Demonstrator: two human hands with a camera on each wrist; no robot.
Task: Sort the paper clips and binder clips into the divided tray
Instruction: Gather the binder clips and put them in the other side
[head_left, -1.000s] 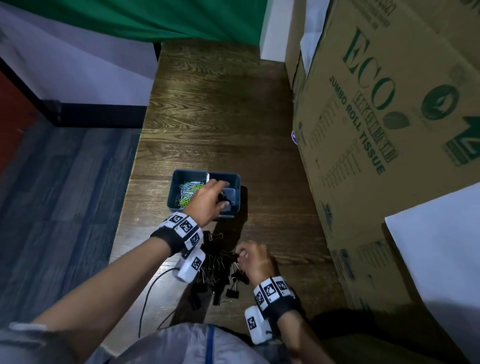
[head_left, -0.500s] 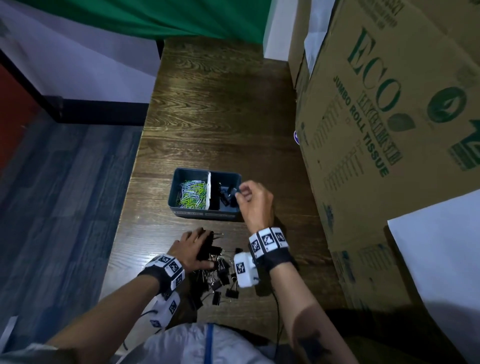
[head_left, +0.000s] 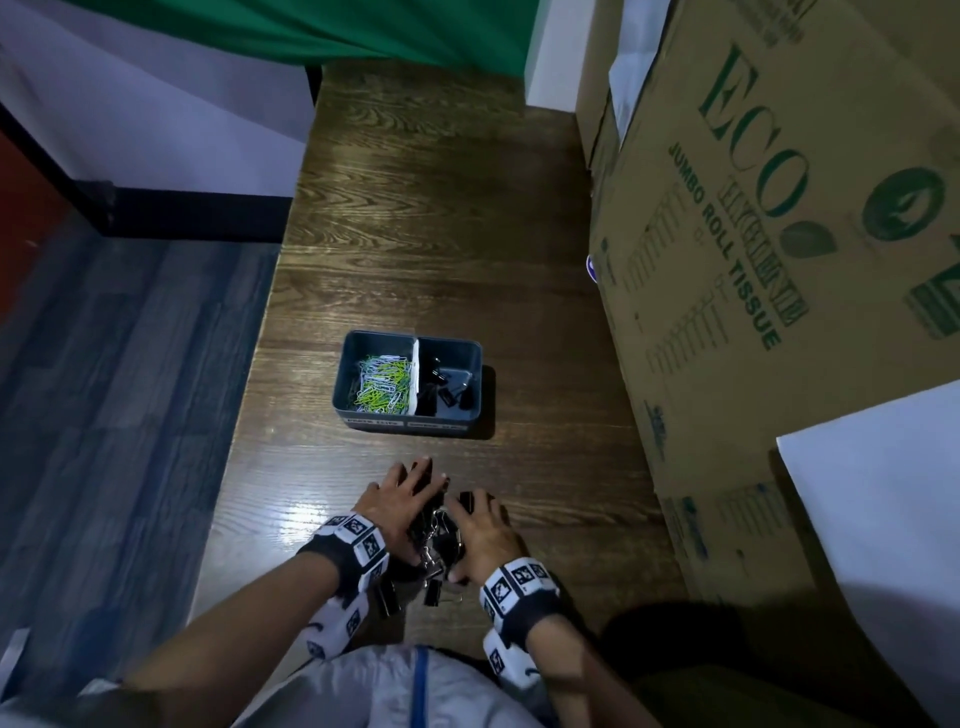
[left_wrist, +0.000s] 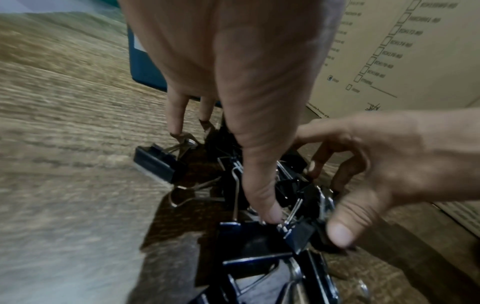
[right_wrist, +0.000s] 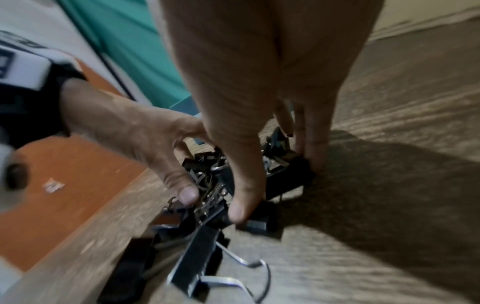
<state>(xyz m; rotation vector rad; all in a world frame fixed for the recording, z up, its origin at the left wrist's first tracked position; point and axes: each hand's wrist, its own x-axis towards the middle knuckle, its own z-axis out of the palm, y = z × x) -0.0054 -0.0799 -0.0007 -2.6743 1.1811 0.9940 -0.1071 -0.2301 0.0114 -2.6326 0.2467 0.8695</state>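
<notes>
While both hands, left (head_left: 397, 501) and right (head_left: 483, 527), claw fingers into binder clips (head_left: 436, 540) piled at counter's (head_left: 441, 218) 6 o'clock: tray (head_left: 347, 382) at 12, paper clips (head_left: 382, 383) sorted left, few binders right; most binders remain.

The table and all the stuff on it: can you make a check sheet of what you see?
Surface: dark wooden table.
Job's things: divided tray, paper clips in its left side, binder clips in its right; loose binder clip pile nearer the person.
Clutter: nothing seen.
Grippers: left hand and right hand both reach into the pile; grip unclear.
Cables: nothing seen.
Surroundings: cardboard box, green cloth.
</notes>
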